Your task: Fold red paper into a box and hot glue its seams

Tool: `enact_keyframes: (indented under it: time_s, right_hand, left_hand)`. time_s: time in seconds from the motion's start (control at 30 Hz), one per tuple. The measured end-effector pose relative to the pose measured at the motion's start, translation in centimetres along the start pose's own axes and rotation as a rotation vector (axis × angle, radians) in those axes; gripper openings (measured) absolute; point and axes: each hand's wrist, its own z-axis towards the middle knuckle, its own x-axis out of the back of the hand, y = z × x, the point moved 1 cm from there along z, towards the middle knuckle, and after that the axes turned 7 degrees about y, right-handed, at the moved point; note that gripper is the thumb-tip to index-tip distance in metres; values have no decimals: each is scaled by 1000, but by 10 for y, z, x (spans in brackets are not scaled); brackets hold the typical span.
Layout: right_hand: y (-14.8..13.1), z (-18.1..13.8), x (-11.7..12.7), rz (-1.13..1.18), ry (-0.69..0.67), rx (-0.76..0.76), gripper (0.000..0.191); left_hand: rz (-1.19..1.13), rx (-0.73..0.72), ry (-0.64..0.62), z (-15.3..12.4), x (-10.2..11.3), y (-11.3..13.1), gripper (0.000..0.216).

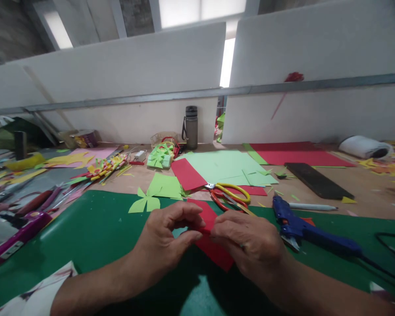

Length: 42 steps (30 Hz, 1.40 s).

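Note:
Both hands meet over a green cutting mat [95,232] at the table's near edge. My left hand [166,239] pinches the left side of a folded red paper piece [208,219] between thumb and fingertips. My right hand [250,245] grips the same red paper from the right, and a ring shows on one finger. More of the red sheet hangs below the hands. A light green paper cutout [145,202] lies just beyond my left hand.
Yellow-handled and red-handled scissors [232,195] lie behind the hands. A blue glue gun [303,230] rests to the right, its cord trailing off. Light green sheets [224,166], red sheets [296,153], a grey bottle [191,127] and paper scraps cover the table.

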Motion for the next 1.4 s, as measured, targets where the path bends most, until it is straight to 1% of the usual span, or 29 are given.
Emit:
enact_keyframes:
  time_s: [0.07, 0.1, 0.2, 0.3, 0.43, 0.6, 0.77, 0.93, 1.13, 1.4]
  right_hand:
    - [1, -1, -1, -8, 23, 27, 20]
    - [2, -1, -2, -15, 29, 33, 20]
    - [1, 0, -1, -17, 40, 53, 20]
    - [0, 0, 0, 10, 31, 74, 17]
    - [0, -1, 0, 16, 7, 81, 16]
    - [0, -2, -1, -19, 43, 124, 14]
    - [-1, -1, 0, -48, 51, 132, 14]
    - [-1, 0, -1, -50, 78, 154, 13]
    - [-1, -1, 0, -85, 75, 180, 15]
    - [-3, 0, -1, -126, 103, 206, 15]
  left_hand:
    - [84, 16, -18, 1, 2, 3, 18]
    - [141, 0, -20, 2, 4, 4, 16]
    - [271, -137, -43, 4, 7, 5, 16]
    - [304, -243, -99, 5, 8, 2, 17]
    - [281, -282, -124, 5, 9, -4, 14]
    - [240, -289, -106, 5, 8, -4, 16]
    - [239, -298, -109, 3, 7, -3, 20]
    - [271, -275, -124, 3, 7, -3, 19]
    - [244, -241, -126, 2, 7, 2, 18]
    - [240, -195, -135, 1, 8, 3, 17]
